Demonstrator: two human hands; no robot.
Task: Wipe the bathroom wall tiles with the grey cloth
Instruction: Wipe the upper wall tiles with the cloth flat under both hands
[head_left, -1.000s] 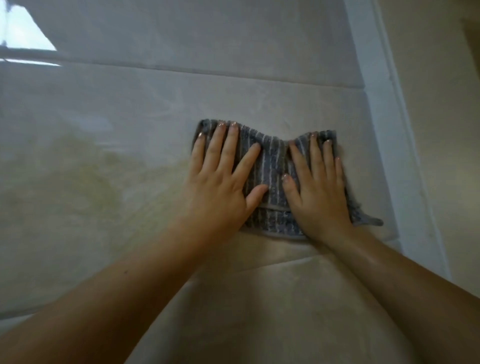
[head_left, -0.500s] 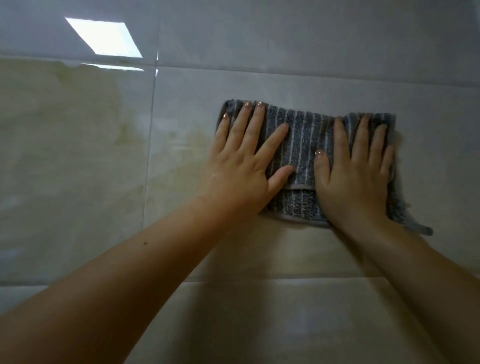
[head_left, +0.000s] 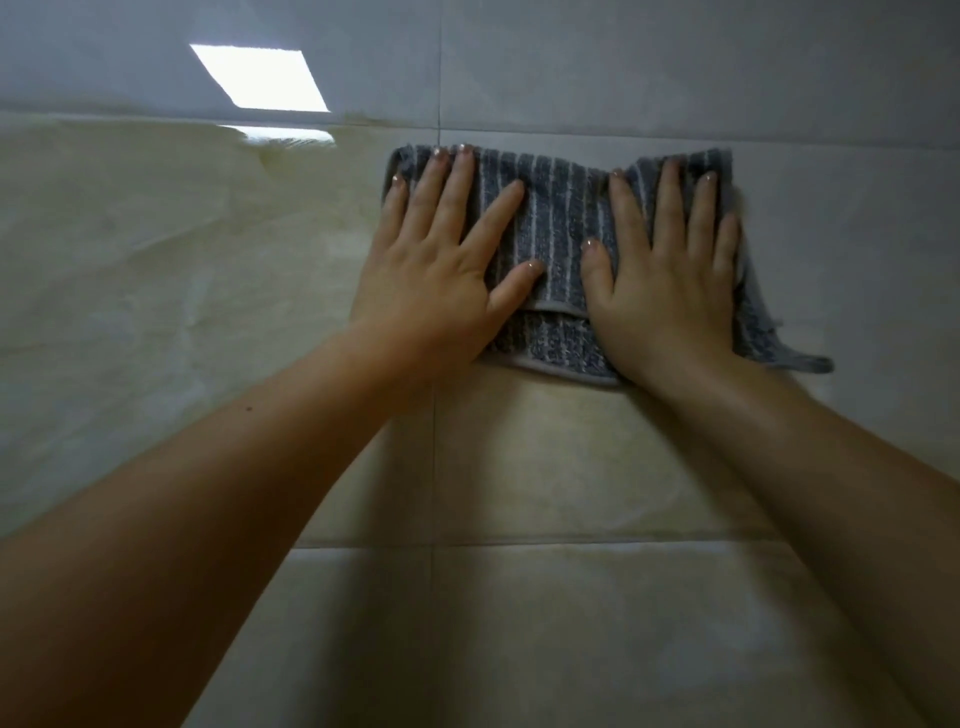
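Both hands flat w/ fingers spread, pressing grey cloth (head_left: 558, 228) against wall tiles (head_left: 623, 467). L hand (head_left: 441, 270) on cloth's left part, R hand (head_left: 670, 280) on right part. Cloth folded, striped, one corner hanging lower right. Bright light reflection (head_left: 260, 77) on tiles upper left.

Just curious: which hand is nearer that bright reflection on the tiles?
Left. The left hand presses the cloth below and right of the reflection; the right hand lies farther right on the cloth.
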